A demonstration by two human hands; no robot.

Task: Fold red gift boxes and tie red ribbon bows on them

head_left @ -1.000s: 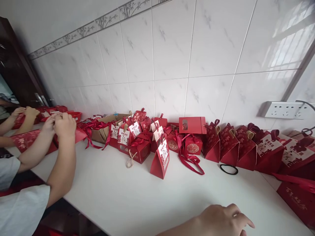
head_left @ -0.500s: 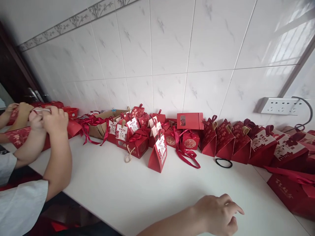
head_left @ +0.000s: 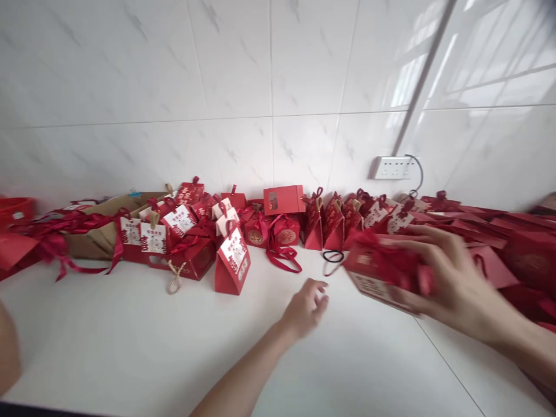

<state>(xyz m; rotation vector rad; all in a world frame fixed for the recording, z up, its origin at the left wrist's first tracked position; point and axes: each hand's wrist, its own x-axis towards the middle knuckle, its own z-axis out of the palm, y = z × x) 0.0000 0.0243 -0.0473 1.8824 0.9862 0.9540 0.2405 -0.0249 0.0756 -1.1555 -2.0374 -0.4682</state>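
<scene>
My right hand (head_left: pixel 443 275) is wrapped round a red gift box (head_left: pixel 369 266) with a red ribbon bow and a pale printed side, blurred by motion and held above the table at the right. Near the middle, my left hand (head_left: pixel 306 307) hovers over the white table (head_left: pixel 347 365), its fingers apart and curved, with nothing in them. A black elastic loop (head_left: pixel 333 256) lies between the hands, farther back. Left of my left hand stands a small triangular red box (head_left: pixel 232 263) with a printed white tag.
Red gift boxes (head_left: pixel 334 223) line the tiled wall, with more piled at the right. A cardboard box (head_left: pixel 93 240) draped with ribbons stands at the left. A rope loop (head_left: pixel 175 278) hangs at a box front. Another person's arm (head_left: pixel 6 347) shows at the left edge.
The view has turned right. My right hand has come into view holding the red gift box. My left hand has moved farther forward over the table. The co-worker's hands have left the view.
</scene>
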